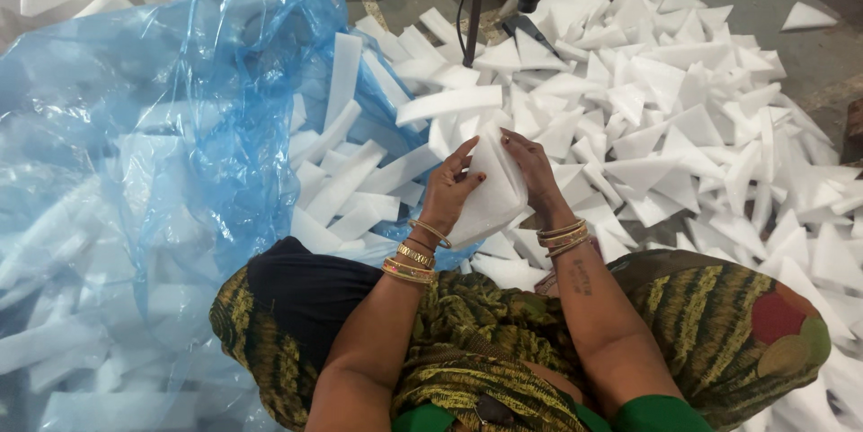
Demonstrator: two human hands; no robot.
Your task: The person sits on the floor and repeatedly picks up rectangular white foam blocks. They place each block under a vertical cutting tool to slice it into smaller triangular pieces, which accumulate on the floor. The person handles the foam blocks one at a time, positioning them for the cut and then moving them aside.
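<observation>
Head view. Grey concrete floor [814, 63] formed the ground, most of it covered by cut white foam.

Item: heap of white foam triangles [683, 126], spread loosely over the right half of the floor, pieces overlapping at all angles; two lay apart near the upper right corner.

Item: long white foam strips [360, 176], lying left of the hands, partly spilling from the mouth of a large blue plastic bag [198, 81]. More strips showed through the bag's thin film at the left and lower left.

Item: dark upright pole [475, 5] with a black cable beside it, standing at the top centre among the foam.

Item: stack of white foam pieces [490, 185], held upright between both hands just above the lap, near the centre of the view, at the edge between strips and triangles.

Left hand [449, 189]: fingers closed on the left side of the stack, thumb pressed to its face. Gold bangles [412, 257] on that wrist.

Right hand [535, 171]: fingers wrapped round the right edge of the stack, fingertips at its top. Bangles also on that wrist.

Person seated, lap covered by green and yellow patterned cloth [710, 306] with a black patch at the left knee.
</observation>
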